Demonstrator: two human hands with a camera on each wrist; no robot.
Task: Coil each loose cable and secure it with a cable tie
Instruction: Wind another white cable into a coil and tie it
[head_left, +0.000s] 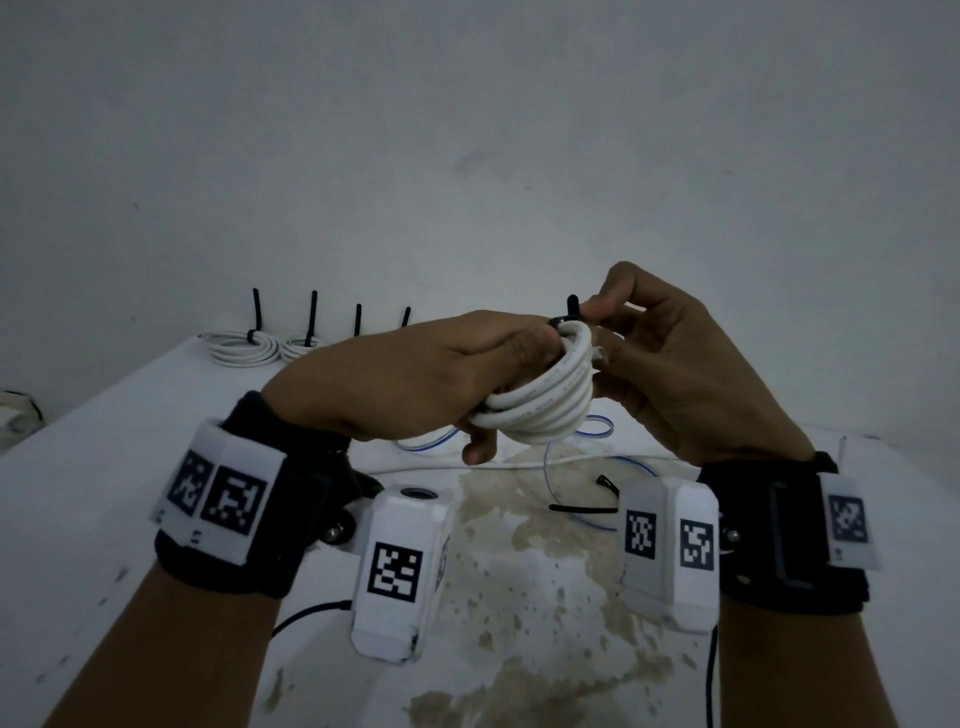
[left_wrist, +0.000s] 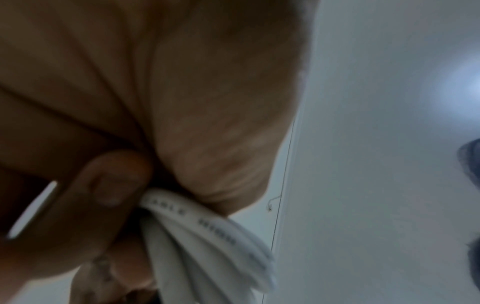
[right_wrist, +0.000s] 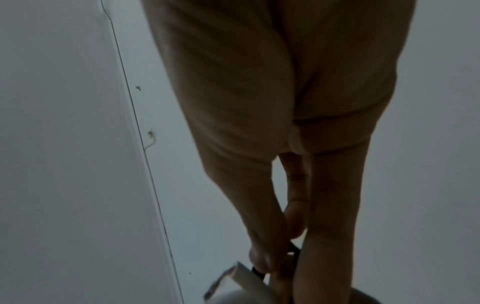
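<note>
Head view: my left hand (head_left: 415, 379) grips the coiled white cable (head_left: 540, 410) above the counter (head_left: 130, 415); my right hand (head_left: 670, 374) pinches the black cable tie (head_left: 569, 312) at the coil's top. Tied coils (head_left: 244, 351) lie far back.

Left wrist: fingers curled round the cable (left_wrist: 207, 236).

Right wrist: fingertips (right_wrist: 262, 261) pinching the tie (right_wrist: 259, 273).

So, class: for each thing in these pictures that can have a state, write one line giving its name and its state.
white cable coil: coiled, held up off the table.
black cable tie: looped around the coil's top, tail sticking up.
left hand: grips the coil.
right hand: pinches the tie.
finished coils: tied, lying at the table's far edge.
thin cable: loose on the table.
spare tie: lying unused.
</note>
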